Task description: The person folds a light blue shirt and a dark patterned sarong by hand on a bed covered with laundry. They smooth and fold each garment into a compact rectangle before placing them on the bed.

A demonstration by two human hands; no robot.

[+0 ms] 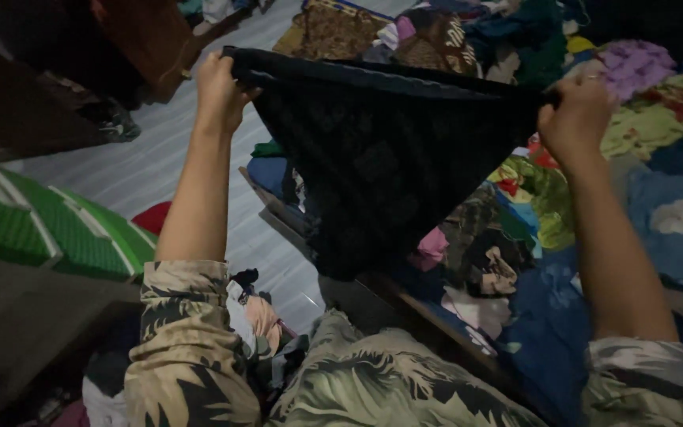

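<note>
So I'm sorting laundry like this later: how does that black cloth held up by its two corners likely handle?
Probably floppy: the black cloth sags into a downward point between the left hand and right hand. Likely light, since pinched corners alone carry it. It seems unlikely to slip, though the dim picture hides its texture.

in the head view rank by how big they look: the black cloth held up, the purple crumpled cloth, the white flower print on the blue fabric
1. black cloth, though nearest the camera
2. purple crumpled cloth
3. white flower print; close to the purple one, unsure
</note>
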